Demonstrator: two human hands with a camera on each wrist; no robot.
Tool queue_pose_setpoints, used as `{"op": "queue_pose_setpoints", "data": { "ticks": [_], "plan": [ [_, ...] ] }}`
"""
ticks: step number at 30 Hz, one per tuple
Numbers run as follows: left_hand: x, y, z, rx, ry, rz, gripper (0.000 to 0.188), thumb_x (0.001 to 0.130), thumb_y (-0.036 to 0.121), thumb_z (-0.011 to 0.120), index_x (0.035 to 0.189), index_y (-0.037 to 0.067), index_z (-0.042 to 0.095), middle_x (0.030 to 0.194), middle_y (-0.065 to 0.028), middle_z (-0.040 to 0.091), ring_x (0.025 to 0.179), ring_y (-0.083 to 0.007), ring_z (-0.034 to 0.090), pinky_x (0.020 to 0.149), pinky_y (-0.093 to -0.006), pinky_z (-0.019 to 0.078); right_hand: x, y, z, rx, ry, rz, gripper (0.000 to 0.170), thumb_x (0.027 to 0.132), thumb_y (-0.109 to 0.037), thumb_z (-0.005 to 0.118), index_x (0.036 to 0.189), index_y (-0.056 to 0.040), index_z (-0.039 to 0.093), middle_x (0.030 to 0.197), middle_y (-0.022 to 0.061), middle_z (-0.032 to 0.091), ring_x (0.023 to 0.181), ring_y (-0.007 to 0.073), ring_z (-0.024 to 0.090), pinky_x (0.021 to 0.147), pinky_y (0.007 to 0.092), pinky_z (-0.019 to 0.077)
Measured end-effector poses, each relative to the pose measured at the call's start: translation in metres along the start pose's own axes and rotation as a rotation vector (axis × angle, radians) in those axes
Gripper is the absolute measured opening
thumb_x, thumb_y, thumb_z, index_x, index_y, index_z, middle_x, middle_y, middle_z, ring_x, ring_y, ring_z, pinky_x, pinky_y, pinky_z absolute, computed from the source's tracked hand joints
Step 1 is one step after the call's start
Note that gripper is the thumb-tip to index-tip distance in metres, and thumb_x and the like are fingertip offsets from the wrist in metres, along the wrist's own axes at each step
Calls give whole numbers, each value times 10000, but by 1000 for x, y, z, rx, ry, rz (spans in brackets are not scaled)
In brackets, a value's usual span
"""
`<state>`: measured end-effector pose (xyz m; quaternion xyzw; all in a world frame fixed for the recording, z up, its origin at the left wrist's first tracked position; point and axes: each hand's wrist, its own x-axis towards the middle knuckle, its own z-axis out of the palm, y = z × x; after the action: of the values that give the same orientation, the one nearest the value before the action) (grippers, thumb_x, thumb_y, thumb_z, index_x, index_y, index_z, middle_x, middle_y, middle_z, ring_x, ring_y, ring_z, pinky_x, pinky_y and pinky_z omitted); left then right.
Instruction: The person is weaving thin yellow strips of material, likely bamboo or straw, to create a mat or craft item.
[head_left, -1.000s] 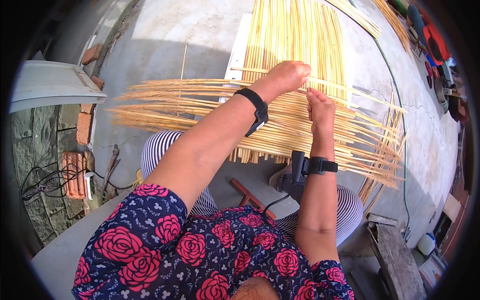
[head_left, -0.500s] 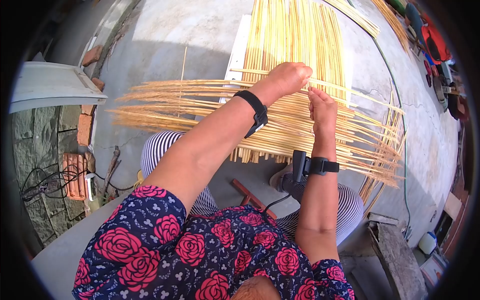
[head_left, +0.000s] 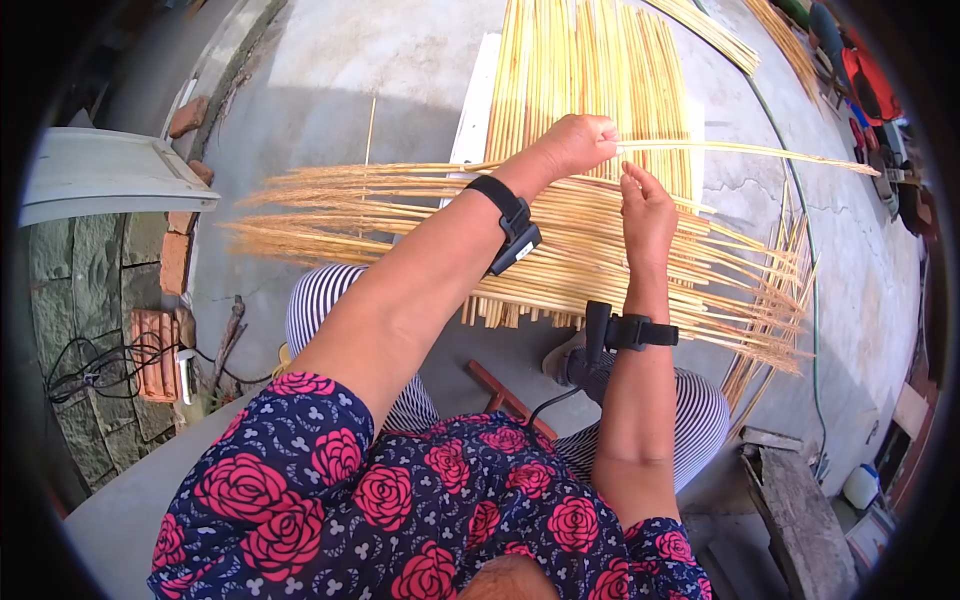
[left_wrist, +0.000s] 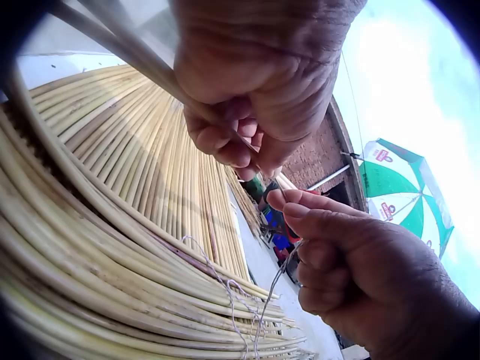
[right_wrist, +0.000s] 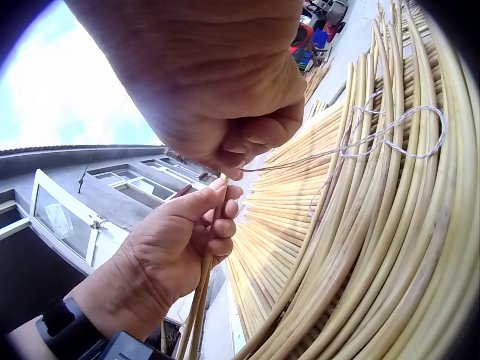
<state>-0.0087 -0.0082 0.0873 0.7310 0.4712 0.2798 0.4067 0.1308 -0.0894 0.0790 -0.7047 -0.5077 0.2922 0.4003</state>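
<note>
My left hand [head_left: 578,145] grips thin pale stalks [head_left: 760,148], whose tips extend far to the right in the head view. Its fingers curl round them in the right wrist view, where the stalks [right_wrist: 201,307] run down below the hand. Just to the right, my right hand [head_left: 648,212] pinches a thin twisted string [right_wrist: 300,161] between thumb and forefinger, other fingers curled. That string [left_wrist: 271,289] runs to the crosswise layer of stalks [head_left: 570,235] and loops over it. Under both hands, lengthwise stalks [head_left: 590,70] lie side by side on a white board [head_left: 473,120].
Feathery stalk ends [head_left: 290,215] spread left over the concrete floor [head_left: 330,60]. Loose stalks [head_left: 775,330] lie at the right, beside a green hose [head_left: 815,370]. A red bar [head_left: 500,390] is near the feet; bricks [head_left: 175,262] and a cable are at the left.
The stalks in my left hand have shifted, their tips now farther right and higher. My left hand has risen slightly; my right hand has moved slightly right, its fingers farther from the left hand.
</note>
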Motion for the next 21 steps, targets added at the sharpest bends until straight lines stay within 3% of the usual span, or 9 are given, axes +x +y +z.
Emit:
{"op": "queue_pose_setpoints", "data": {
  "ticks": [3,6,9,15,21],
  "plan": [
    [6,0,-3,-87,-150,-144,231,848,230,540,920,39,649,742,-71,641,679,-166,589,638,-290,482,0,0,1,-105,37,2,193,849,-217,620,998,-115,688,775,141,665,665,218,626,651,318,482],
    [9,-1,-5,-219,-217,-254,235,854,222,525,904,31,651,697,-34,604,608,-133,522,583,-265,448,-3,-1,2,-71,53,23,190,850,-208,618,994,-106,687,768,144,662,660,222,626,648,318,482],
    [9,3,-10,-337,-256,-329,209,854,191,516,877,31,649,650,-5,552,542,-98,446,508,-238,390,-3,0,4,-101,65,41,185,850,-194,624,998,-100,684,757,136,663,645,193,617,637,304,477],
    [2,13,-14,-521,-279,-362,178,857,146,499,866,36,639,621,17,499,495,-58,375,439,-208,311,-4,-9,1,217,62,101,182,858,-150,639,1003,-47,679,622,7,571,558,59,462,527,223,407],
    [-2,29,-20,-547,-281,-331,188,869,148,488,884,32,635,614,23,480,488,-55,361,438,-203,306,-3,-12,-3,333,85,51,182,863,-114,631,1009,-12,669,644,-19,541,553,50,432,504,203,381]
  ]
}}
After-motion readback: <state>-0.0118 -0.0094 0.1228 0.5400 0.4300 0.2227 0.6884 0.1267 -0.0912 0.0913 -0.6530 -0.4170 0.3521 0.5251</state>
